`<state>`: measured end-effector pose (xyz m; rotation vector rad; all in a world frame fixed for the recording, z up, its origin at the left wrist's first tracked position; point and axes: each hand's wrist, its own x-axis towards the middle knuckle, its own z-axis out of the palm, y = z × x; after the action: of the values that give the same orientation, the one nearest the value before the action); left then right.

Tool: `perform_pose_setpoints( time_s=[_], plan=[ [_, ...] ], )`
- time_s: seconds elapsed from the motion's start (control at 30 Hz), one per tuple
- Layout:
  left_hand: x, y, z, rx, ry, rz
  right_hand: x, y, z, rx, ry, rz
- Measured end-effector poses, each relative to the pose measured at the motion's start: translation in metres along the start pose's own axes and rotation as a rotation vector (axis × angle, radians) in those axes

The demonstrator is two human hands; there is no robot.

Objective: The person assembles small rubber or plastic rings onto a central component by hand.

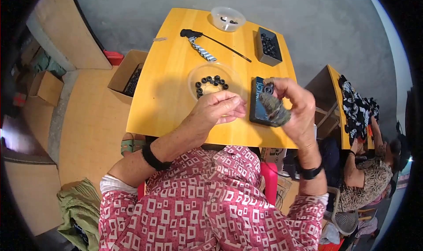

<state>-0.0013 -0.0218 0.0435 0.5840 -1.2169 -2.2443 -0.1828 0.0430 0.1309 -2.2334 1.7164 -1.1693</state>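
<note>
Right of centre: my right fingers [284, 84] grasp 1 grey-green cloth [274, 109] and 1 black ring [268, 88], before a dark blue block [257, 102] | Centre: my left fingers [228, 106] bunched, contents I cannot tell | Above: clear dish [205, 70] of black rings [217, 78], on the worktop [158, 101]

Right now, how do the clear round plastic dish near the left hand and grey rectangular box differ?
The dish is round and clear; the box rectangular and opaque. The dish is nearer the person than the box. The box holds more pieces than the dish. Both hold small black pieces.
</note>
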Motion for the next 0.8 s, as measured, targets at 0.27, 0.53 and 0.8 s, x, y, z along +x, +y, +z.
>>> perform_pose_setpoints(
  time_s=[0.27, 0.53, 0.8],
  plan=[
    [-0.006, 0.004, -0.005, -0.085, 0.155, -0.107, 0.114, 0.077, 0.016, -0.043, -0.421, 0.154],
    [-0.009, 0.0, -0.007, -0.125, 0.161, -0.083, 0.206, 0.167, 0.053, -0.298, 0.259, 0.063],
    [-0.013, 0.014, -0.025, -0.173, 0.197, 0.107, 0.131, 0.091, 0.051, 0.038, -0.267, 0.177]
  ],
)
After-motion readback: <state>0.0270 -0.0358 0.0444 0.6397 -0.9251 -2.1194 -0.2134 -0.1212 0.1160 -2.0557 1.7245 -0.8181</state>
